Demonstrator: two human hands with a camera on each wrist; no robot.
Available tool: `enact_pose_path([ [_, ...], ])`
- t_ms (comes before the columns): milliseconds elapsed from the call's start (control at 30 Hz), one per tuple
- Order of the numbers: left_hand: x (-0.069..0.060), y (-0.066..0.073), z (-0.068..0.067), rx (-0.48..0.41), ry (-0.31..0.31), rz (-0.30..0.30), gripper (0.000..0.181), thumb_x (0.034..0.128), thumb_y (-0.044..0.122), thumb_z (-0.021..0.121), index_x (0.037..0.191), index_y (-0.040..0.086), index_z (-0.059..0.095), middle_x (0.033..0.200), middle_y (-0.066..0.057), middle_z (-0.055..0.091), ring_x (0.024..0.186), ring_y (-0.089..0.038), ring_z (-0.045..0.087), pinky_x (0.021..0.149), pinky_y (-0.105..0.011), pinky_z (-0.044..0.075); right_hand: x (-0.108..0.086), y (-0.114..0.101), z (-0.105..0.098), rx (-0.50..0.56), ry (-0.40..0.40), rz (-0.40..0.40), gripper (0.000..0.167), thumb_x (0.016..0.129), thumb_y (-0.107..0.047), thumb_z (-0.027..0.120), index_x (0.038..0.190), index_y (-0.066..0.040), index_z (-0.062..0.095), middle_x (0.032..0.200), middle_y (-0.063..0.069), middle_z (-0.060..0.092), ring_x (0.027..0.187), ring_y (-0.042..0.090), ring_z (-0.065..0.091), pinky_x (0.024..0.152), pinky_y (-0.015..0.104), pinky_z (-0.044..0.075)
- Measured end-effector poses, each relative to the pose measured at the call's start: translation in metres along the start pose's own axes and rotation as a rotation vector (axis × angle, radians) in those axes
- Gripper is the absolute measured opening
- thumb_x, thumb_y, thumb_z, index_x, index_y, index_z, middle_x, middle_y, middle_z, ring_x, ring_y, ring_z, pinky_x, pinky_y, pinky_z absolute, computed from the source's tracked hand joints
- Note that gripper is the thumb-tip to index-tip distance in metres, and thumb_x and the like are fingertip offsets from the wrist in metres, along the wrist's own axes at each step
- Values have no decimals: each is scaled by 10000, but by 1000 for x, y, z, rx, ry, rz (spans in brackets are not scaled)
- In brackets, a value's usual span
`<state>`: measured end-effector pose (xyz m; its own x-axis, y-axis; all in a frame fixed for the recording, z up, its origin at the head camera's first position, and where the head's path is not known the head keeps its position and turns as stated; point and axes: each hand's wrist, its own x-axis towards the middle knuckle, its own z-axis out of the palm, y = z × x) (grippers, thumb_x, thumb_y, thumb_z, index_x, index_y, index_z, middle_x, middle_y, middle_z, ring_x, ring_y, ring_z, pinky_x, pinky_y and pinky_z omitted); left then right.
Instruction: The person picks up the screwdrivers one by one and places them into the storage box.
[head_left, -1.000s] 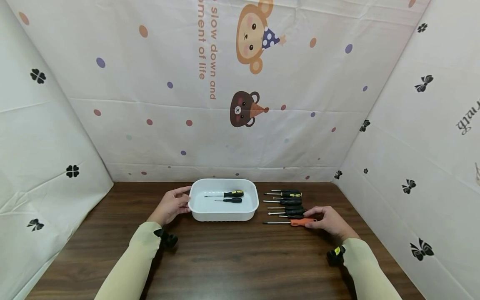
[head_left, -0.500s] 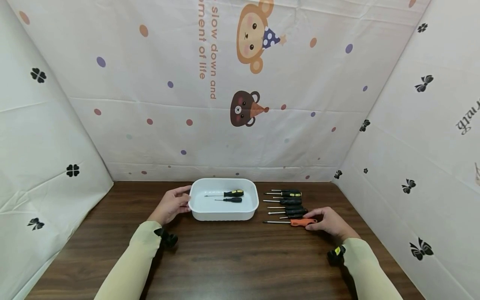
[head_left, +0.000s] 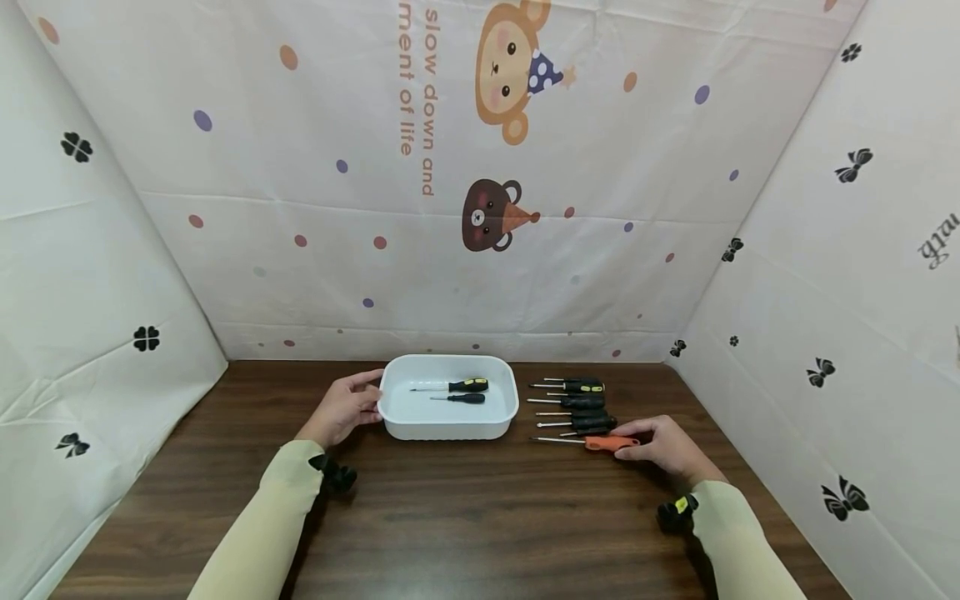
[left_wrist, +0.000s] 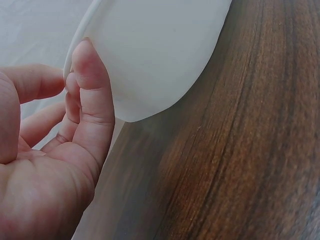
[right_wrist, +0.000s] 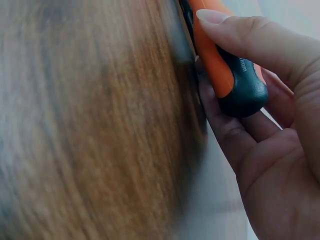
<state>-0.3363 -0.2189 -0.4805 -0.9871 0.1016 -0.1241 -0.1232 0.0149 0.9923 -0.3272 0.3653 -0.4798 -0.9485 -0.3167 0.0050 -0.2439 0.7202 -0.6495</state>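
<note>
In the head view my left hand is at the left end of a white rectangular tub, its curled fingers holding the rim. Inside the tub lie a screwdriver with a black and yellow handle and a smaller black-handled screwdriver. To the right, my right hand pinches the handle end of an orange screwdriver, its shaft pointing left. The right wrist view shows the thumb on the orange and black handle, with fingers beneath. The left wrist view shows fingers against the tub's outer wall.
Several black-handled screwdrivers lie in a row just behind the orange one, shafts pointing left. Brown wood-grain table spreads in front. Printed cloth hangs at the back and both sides.
The orange screwdriver has shifted slightly right and its shaft tip has swung away from me, with the right hand moving along. The left hand and tub keep their place.
</note>
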Motion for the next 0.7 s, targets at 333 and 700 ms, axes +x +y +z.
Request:
enact_pose_path([
  [333, -1, 0, 1, -1, 0, 2, 569, 1005, 23, 566, 1555, 46, 421, 1085, -176, 662, 743, -130, 655, 692, -262, 613, -4, 0, -1, 53, 58, 20, 415, 790, -329, 890, 1147, -141, 794, 1166, 88, 757, 1015, 170, 659, 819, 265, 551],
  [700, -1, 0, 0, 6, -7, 6, 569, 1014, 44, 573, 1560, 51, 414, 1076, -152, 673, 758, -131, 652, 704, -261, 610, -6, -18, -6, 159, 133, -18, 436, 814, -326, 871, 1185, -120, 775, 1153, 98, 758, 963, 73, 670, 781, 244, 573],
])
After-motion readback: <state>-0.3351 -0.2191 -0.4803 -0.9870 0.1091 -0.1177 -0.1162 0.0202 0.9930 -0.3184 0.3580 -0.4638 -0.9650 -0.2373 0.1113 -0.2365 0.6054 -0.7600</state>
